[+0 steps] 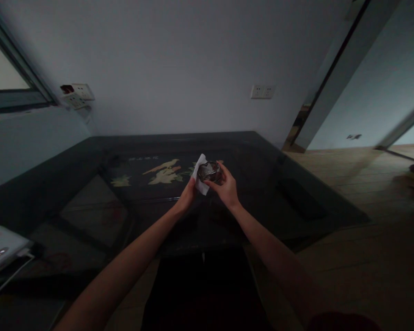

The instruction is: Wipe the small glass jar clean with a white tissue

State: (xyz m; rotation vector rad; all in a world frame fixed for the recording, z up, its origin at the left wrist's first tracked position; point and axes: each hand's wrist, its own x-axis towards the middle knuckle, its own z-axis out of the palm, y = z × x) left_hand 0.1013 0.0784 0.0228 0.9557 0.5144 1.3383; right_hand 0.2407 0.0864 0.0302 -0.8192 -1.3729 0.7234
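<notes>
My right hand (228, 188) grips a small, round, shiny dish (210, 172) that looks like dark glass, perhaps an ashtray. Its thumb lies along the near rim and its fingers along the right side. From the left, my left hand (188, 195) is closed on a white tissue (202, 187), which is pressed against the dish's left side. Most of the left fingers are hidden behind the tissue. Both hands are held over the dark glass table (207, 230), near its middle.
A yellow bird-and-flower picture (163, 174) shows on the tabletop. At the left edge sits a white box-shaped device (3, 248) with a cable. A flat dark object (301, 197) lies to the right. Wall sockets (262, 91) are behind the table.
</notes>
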